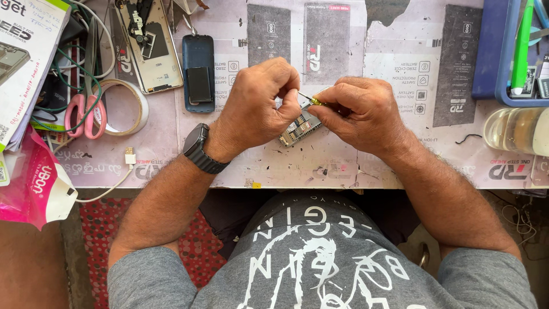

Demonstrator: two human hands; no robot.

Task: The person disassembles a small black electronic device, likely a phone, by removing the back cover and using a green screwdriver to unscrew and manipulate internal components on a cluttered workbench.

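A small circuit board (298,129) from a phone lies on the paper-covered bench (400,166), partly hidden under both hands. My left hand (260,103) is curled over its left end and holds it down. My right hand (357,114) grips a thin screwdriver (311,100) with a yellow-green collar, its tip pointing left toward my left fingers just above the board. A dark watch sits on my left wrist.
A blue phone body (198,71) and an opened phone back (146,46) lie at the back left. Pink-handled scissors (86,111), a tape roll (123,106) and cables crowd the left. A clear jar (514,130) and a blue tray (509,51) stand on the right.
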